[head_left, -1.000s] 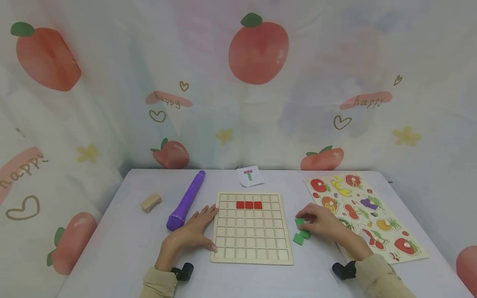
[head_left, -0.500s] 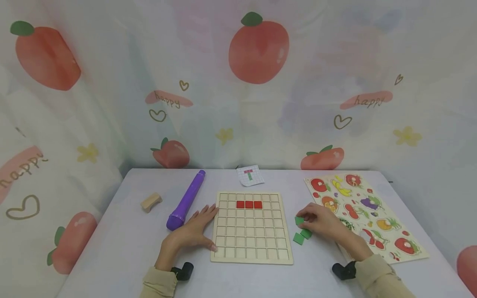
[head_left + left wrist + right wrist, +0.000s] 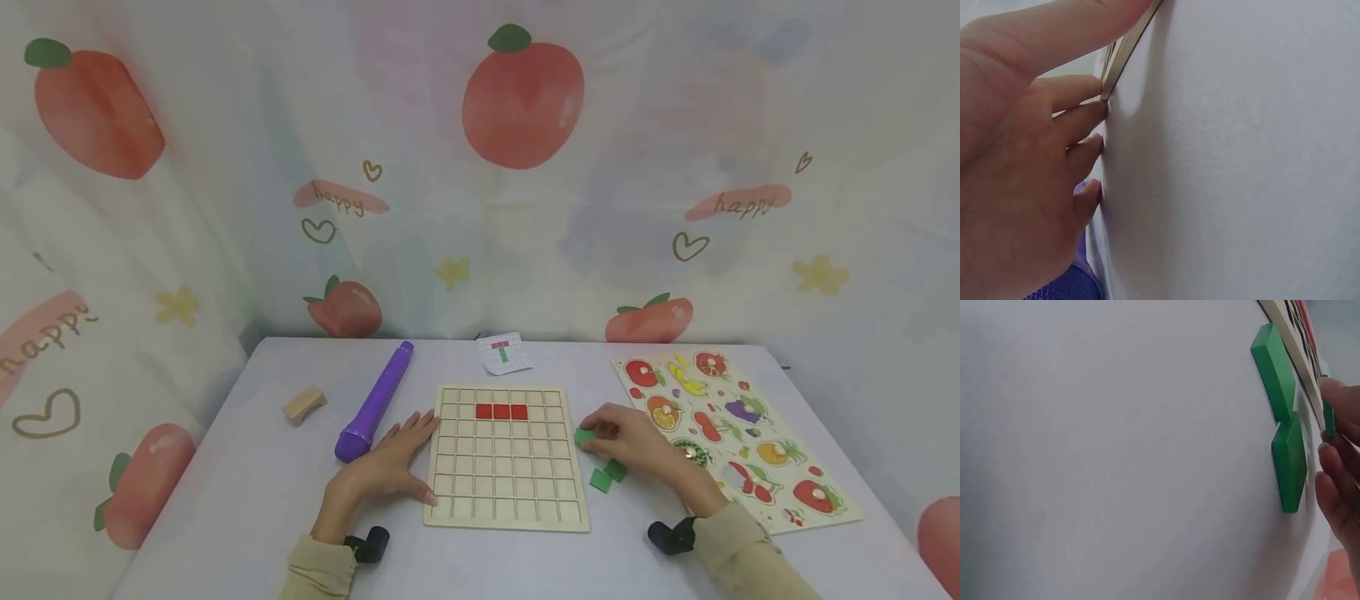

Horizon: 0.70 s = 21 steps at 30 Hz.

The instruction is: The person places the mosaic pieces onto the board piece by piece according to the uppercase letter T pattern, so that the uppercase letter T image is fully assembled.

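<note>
A wooden grid board [image 3: 504, 479] lies flat in the middle of the table, with a row of three red square tiles [image 3: 501, 412] in its upper part. My left hand [image 3: 386, 464] rests at the board's left edge, fingers spread and straight, thumb and fingertips touching it. My right hand [image 3: 633, 442] pinches a green square tile [image 3: 583, 437] between thumb and fingers, just beside the board's right edge. Two more green tiles [image 3: 601, 480] lie on the table below that hand; the right wrist view shows them touching at their corners, near the held tile [image 3: 1329, 415].
A purple toy microphone [image 3: 372, 406] lies left of the board, and a small wooden arch block [image 3: 303, 406] farther left. Behind the board is a paper card [image 3: 504, 354] with a red and green T pattern. A fruit puzzle board [image 3: 750, 467] covers the right side.
My right hand has lifted the green tile from beside the other two and moved it left, up to the board's edge. My left hand has stayed still.
</note>
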Motion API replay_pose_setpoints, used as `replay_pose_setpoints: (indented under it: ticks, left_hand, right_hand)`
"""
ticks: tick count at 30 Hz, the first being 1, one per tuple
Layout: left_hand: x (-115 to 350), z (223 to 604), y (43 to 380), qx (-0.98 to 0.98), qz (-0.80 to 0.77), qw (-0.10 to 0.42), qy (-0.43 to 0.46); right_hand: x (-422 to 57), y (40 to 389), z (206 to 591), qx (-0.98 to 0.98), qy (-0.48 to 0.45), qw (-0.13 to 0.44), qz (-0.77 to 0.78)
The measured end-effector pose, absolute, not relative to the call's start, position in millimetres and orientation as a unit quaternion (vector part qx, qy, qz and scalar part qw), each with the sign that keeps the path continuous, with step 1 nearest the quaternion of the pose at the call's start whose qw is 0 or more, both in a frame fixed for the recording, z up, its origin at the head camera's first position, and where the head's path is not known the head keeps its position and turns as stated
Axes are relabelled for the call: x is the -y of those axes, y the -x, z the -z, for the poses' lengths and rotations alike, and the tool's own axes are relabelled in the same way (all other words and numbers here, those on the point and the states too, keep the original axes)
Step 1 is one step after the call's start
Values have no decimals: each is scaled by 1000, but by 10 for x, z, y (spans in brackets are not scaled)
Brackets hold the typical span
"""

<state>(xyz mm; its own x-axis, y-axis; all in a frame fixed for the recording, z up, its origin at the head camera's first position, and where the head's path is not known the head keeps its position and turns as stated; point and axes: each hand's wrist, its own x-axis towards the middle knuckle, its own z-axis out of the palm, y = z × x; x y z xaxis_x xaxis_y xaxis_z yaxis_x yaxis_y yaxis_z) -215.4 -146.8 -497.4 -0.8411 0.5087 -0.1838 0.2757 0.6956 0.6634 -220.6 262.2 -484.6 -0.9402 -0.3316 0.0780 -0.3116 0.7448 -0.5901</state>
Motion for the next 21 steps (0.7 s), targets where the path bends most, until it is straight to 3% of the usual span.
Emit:
replay_pose_setpoints:
  ticks: [21]
  left_hand:
    - [1482,4975,2150,-898,-331,182,-225]
  right_hand:
    - [-2037,2370,4762,-917,213,37,334]
